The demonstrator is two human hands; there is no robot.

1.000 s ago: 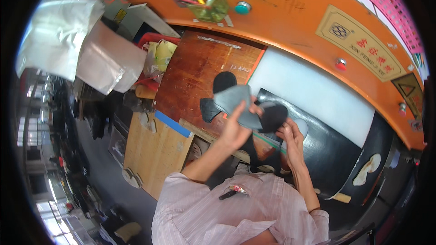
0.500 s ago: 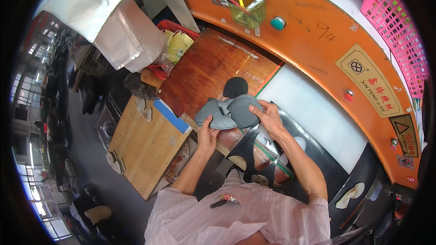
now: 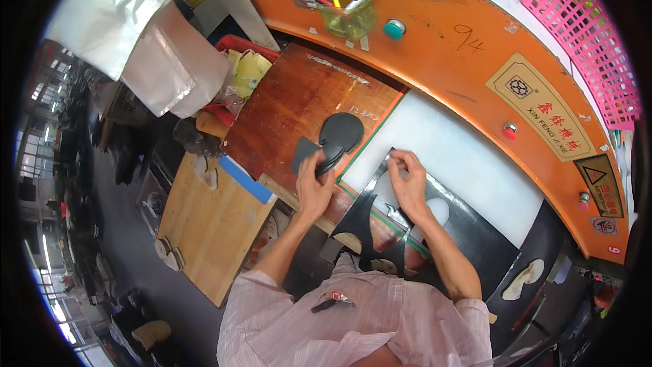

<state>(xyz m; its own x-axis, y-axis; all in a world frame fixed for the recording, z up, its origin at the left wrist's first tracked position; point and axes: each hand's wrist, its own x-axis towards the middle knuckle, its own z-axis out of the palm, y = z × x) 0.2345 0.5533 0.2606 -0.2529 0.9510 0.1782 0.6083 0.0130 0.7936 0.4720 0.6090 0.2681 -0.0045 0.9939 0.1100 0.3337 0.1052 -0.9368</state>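
My left hand (image 3: 314, 189) is closed on a few dark, rounded cut-out pieces (image 3: 303, 154) above the reddish-brown board. Just beyond them a round-ended black piece (image 3: 343, 129) lies on that board. My right hand (image 3: 409, 187) pinches the upper corner of a black sheet (image 3: 475, 234) with cut-out holes. The sheet stretches to the lower right over the white board, and its near strip hangs toward my lap. A shiny metal shape (image 3: 390, 209), partly hidden, shows beside my right wrist.
The reddish-brown board (image 3: 272, 115) adjoins a white board (image 3: 448, 143) under an orange machine beam (image 3: 435, 34) with green and red buttons. At left stands a pale wooden table (image 3: 210, 231) with a blue strip. A pink basket (image 3: 584, 34) and a pen cup (image 3: 348, 20) are farther back.
The grey pieces held between both hands are now in my left hand alone, over the board. My right hand has let go of them and moved to the black sheet's corner.
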